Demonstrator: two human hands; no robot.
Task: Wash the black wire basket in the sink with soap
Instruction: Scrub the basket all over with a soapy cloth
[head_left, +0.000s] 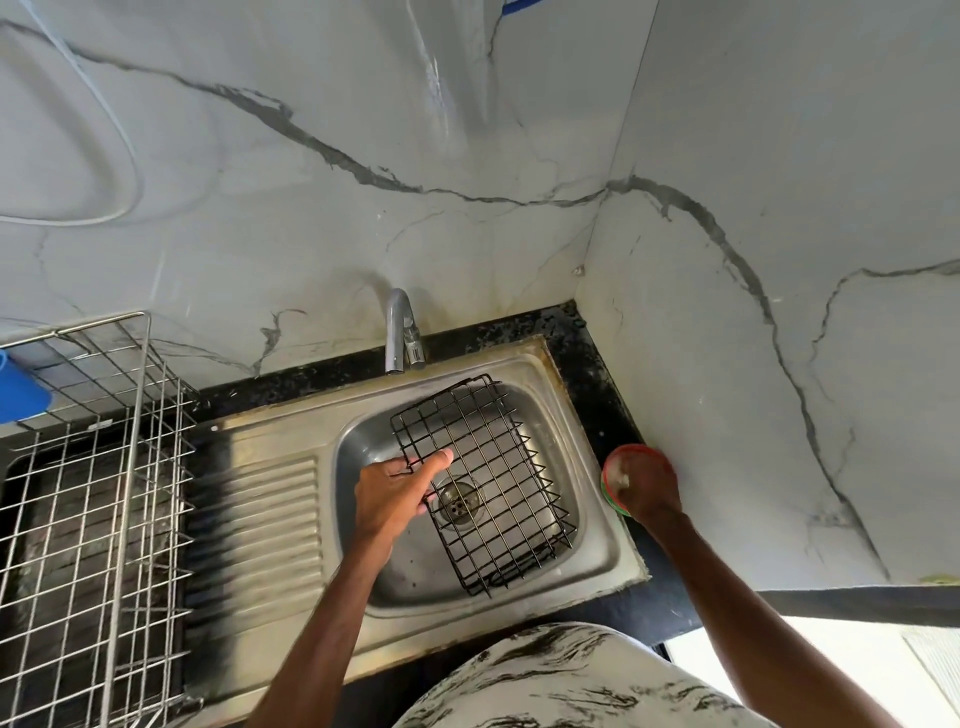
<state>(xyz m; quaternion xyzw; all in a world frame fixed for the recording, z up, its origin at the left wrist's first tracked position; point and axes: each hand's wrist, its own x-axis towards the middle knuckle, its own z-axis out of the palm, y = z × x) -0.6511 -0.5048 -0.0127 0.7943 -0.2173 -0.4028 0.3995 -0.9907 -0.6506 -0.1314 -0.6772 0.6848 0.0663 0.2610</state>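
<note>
Item, nearest: patterned white-and-black garment (545, 680) at the lower edge, both bare forearms reaching out over it.

Left hand (400, 493) – over the steel sink (363, 441). The thumb lies straight along the near-left corner of the black wire basket (488, 478) and the fingers are curled under the wire there, gripping it.

The basket sits inside the basin, tilted, its far end propped against the back wall under the tap (402, 332). Its mesh covers part of the round drain (458, 503).

Right hand (649, 488) – on the black counter (597, 374) just right of the sink, reaching down into a round red-rimmed tub (631, 448). A whitish patch shows at the fingertips. How the fingers lie cannot be told; the back of the hand hides them.

Left of the drainboard: steel wire dish rack (104, 467), a blue object (21, 389) at its far-left edge.

Farthest: grey-veined marble wall (467, 156), meeting in a corner behind the sink.
</note>
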